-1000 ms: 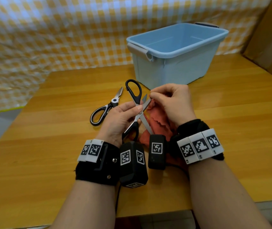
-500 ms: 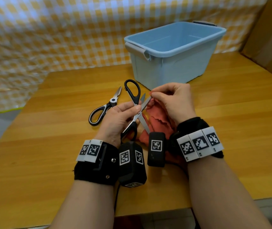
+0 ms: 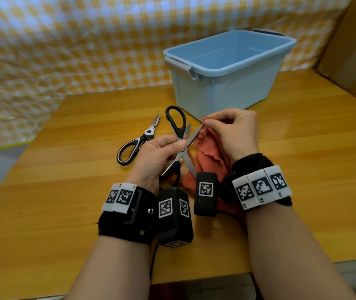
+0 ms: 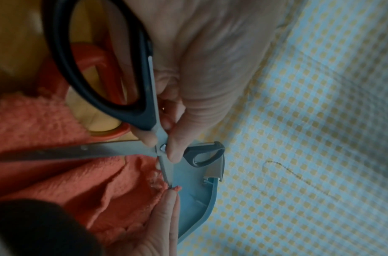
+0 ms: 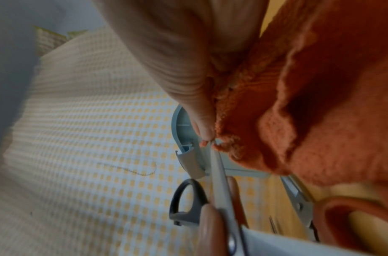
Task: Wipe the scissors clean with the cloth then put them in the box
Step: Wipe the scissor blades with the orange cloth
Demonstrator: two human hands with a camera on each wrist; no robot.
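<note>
My left hand (image 3: 180, 146) holds black-handled scissors (image 3: 176, 124) above the table, blades spread wide, its thumb and fingers (image 4: 173, 147) pinching at the pivot. My right hand (image 3: 205, 122) pinches a fold of the orange-red cloth (image 3: 207, 156) round the tip of the upper blade (image 5: 220, 180). The rest of the cloth hangs under that hand and down onto the table. The light blue box (image 3: 226, 68) stands open just behind the hands, nothing visible inside.
A second pair of scissors (image 3: 138, 141) with black-and-white handles lies shut on the wooden table (image 3: 64, 191) to the left. Red-handled scissors (image 5: 341, 216) lie under the hands by the cloth. A checked curtain hangs behind; cardboard stands at the far right.
My right hand's pinch of cloth has crept slightly out along the blade toward its tip. The left hand keeps the same hold on the scissors.
</note>
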